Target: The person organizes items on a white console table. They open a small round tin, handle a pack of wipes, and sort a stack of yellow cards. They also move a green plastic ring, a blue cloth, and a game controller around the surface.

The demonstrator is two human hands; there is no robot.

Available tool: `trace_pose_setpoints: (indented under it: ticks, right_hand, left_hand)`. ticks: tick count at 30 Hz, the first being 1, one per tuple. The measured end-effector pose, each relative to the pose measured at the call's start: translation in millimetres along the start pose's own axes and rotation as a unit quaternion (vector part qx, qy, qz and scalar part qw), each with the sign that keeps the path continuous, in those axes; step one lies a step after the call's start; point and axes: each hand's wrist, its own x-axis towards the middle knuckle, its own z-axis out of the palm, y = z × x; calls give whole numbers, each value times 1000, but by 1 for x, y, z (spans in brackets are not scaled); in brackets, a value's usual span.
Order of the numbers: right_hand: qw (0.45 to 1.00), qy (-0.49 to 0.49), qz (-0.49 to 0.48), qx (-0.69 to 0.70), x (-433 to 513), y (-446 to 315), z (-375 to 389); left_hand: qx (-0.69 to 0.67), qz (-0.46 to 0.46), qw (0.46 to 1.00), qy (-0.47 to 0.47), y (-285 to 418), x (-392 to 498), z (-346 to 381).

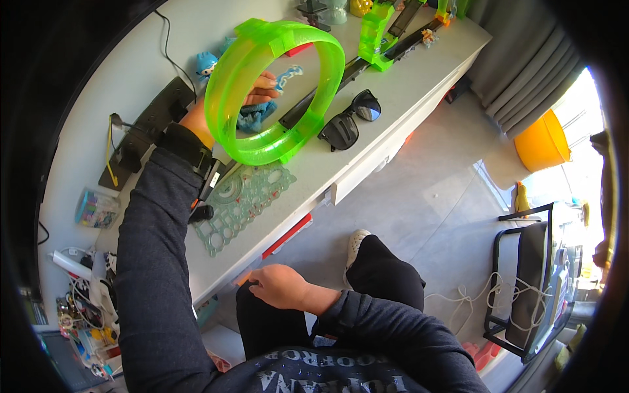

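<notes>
My left hand [263, 89] is beside a translucent green plastic track loop [331, 64], partly hidden by its rim. Its fingertips pinch a small wavy blue-and-white piece [289, 77], seen through the loop. Just below that hand lies a crumpled blue cloth [255, 117]. A dark track strip [300, 109] runs from the loop toward a green track support [373, 42] farther along the white tabletop. My right hand [280, 287] rests on my knee with its fingers curled, and no object shows in it. Sunglasses [344, 123] lie right of the loop.
A green drawing template [245, 206] lies near the tabletop's front edge. A power strip [147, 130] and a blue figurine [206, 64] are along the back. A drawer front [361, 179] juts out below the edge. A black-framed rack [523, 280] with a white cable stands on the floor at right.
</notes>
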Motion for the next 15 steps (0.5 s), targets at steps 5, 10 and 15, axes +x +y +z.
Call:
trace_pose_setpoints:
  ticks: [5, 10, 15]
  right_hand:
    - [1000, 1, -16, 25, 20, 5, 9]
    - [998, -59, -9, -14, 37, 4, 20]
    - [996, -85, -32, -17, 41, 5, 22]
  left_hand:
    - [-6, 32, 997, -68, -5, 29, 13]
    - [31, -24, 996, -80, 5, 52, 36]
    - [38, -35, 995, -84, 0, 56, 53]
